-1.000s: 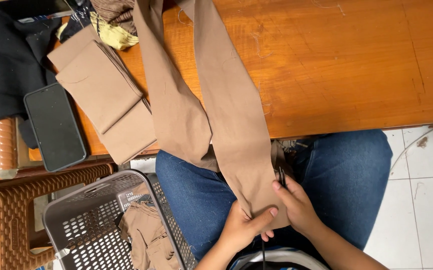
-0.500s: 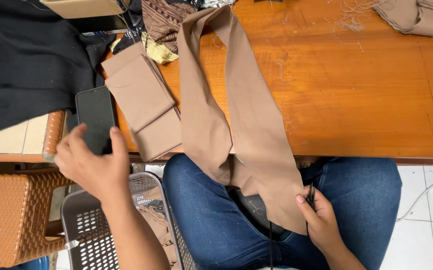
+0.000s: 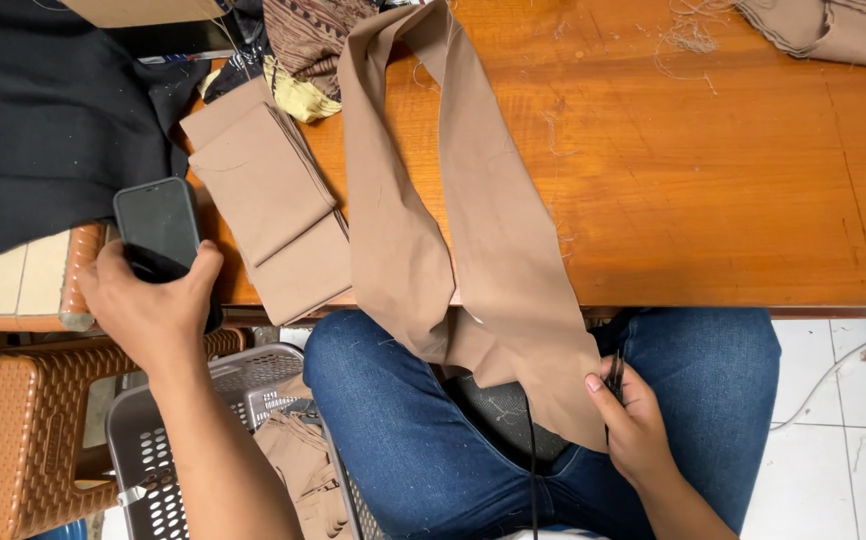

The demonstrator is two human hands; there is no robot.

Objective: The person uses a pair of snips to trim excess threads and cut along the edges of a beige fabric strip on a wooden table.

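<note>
A small home tailoring workshop: an orange-brown wooden desk (image 3: 713,180) strewn with loose thread scraps (image 3: 688,40), folded tan fabric pieces (image 3: 273,215), a long tan cloth strip (image 3: 483,230), black cloth (image 3: 43,120), a grey plastic basket (image 3: 168,450) of fabric, white tiled floor (image 3: 843,420).

At the table (image 3: 713,180), a cloth strip (image 3: 483,230) hangs from the top into my lap — folded cloth (image 3: 268,215) lies left of it, a phone (image 3: 158,220) further left in my left hand (image 3: 148,310). A basket (image 3: 168,450) sits below — my right hand (image 3: 633,420) holds the strip's end.
</note>
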